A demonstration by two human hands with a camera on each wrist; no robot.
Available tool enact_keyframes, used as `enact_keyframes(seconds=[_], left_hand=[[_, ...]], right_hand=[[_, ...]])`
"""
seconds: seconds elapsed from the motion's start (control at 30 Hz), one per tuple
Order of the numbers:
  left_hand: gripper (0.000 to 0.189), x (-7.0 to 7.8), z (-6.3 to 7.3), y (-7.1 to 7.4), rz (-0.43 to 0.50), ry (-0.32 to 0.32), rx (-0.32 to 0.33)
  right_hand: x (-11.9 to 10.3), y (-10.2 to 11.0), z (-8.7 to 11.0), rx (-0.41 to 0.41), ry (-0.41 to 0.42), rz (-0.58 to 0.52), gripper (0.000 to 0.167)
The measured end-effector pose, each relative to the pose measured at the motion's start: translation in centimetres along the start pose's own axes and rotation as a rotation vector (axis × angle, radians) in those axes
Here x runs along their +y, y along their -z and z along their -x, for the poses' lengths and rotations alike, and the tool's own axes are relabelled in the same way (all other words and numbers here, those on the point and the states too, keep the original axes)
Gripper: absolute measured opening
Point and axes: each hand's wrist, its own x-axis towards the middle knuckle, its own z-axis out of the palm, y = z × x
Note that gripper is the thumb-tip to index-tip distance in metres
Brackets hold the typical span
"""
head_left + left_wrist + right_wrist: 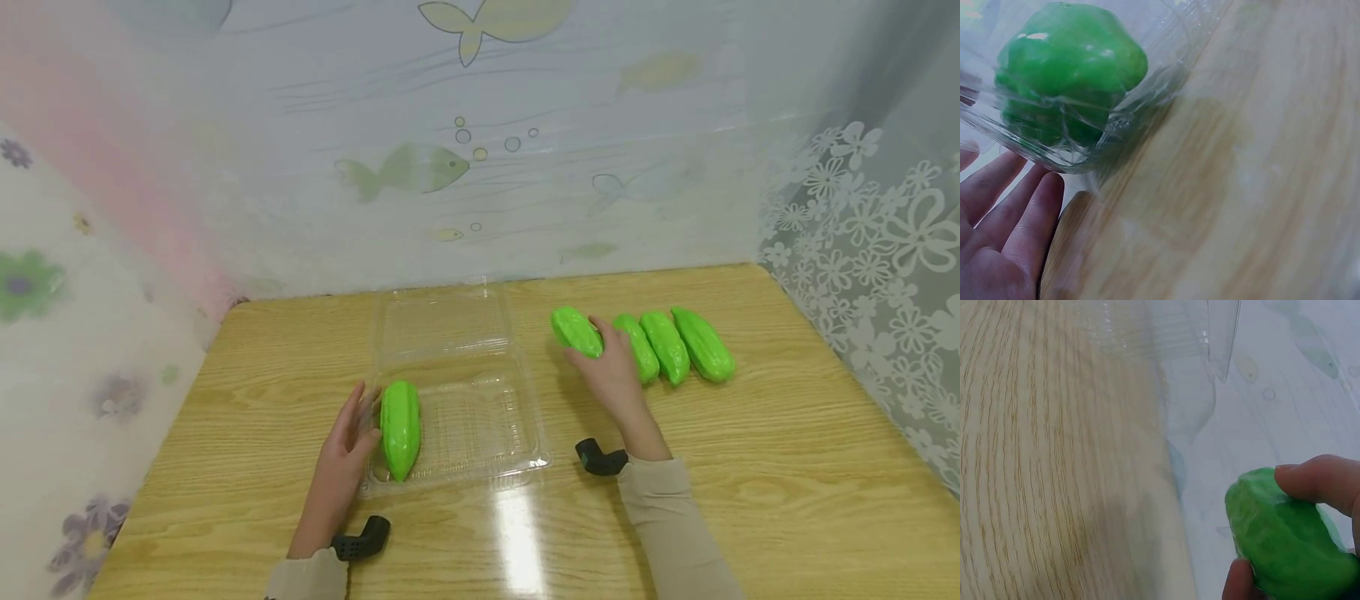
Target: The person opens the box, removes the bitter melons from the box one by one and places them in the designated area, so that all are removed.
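My right hand (613,379) grips a bright green, bumpy bitter melon (576,331) between thumb and fingers. In the right wrist view, that bitter melon (1282,540) appears held off the wooden surface. To its right lie three more bitter melons (666,346), side by side. An opened clear plastic clamshell box (531,400) sits to the left. One bitter melon (401,429) lies lengthwise at the box's left side, its tapered end toward me. My left hand (339,467) rests at the box's left edge, fingers extended along the outside, thumb near that melon.
The box's raised lid (442,321) lies back toward the rear wall (525,208), which is printed with fish. A wooden table (450,550) bears everything. Black wrist-worn devices (363,540) stick out beside both wrists.
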Motion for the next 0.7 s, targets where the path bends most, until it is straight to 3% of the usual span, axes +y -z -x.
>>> enact_keyframes(seconds=[0.2,0.4,0.5,0.7], left_hand=[[0.063,0.3,0.1,0.1,0.001,-0.028,-0.023],[0.062,1.8,0.6,-0.1,0.025,-0.017,-0.023],[0.062,2.3,0.7,-0.2,0.028,-0.010,-0.019],[0.062,1.4,0.4,-0.1,0.009,-0.004,-0.022]], right_hand=[[0.1,0.4,0.0,0.003,0.000,0.024,0.067],[0.1,0.5,0.0,-0.067,0.036,-0.043,0.066],[0.3,0.5,0.0,-0.058,0.048,-0.005,0.070],[0.6,0.5,-0.2,-0.008,0.083,0.029,0.062]])
